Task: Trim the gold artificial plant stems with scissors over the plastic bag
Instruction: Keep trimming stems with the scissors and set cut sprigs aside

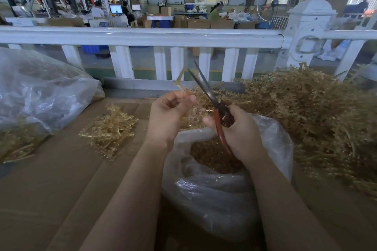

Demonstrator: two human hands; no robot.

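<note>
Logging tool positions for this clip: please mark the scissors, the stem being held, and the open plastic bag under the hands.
scissors (206, 90), head view, on the dark blades, which stand apart
gold stem (180, 77), head view, on the tip sticking up above the left hand
plastic bag (214, 195), head view, on its clear front wall

bare cardboard (61, 169) at left, stem heap (316, 118) crowding right (fence (142, 36) behind)

Left hand (170, 113) pinching a gold stem (182, 82) above the open plastic bag (216, 195), clippings inside. Right hand (239, 134) gripping red-handled scissors (212, 106), blades parted, tips pointing far, just right of the stem. Large gold heap (314, 120) at right, small gold pile (110, 128) at left on cardboard (61, 179). Second clear bag (40, 91) far left. White railing (142, 36) beyond, workshop behind.
</note>
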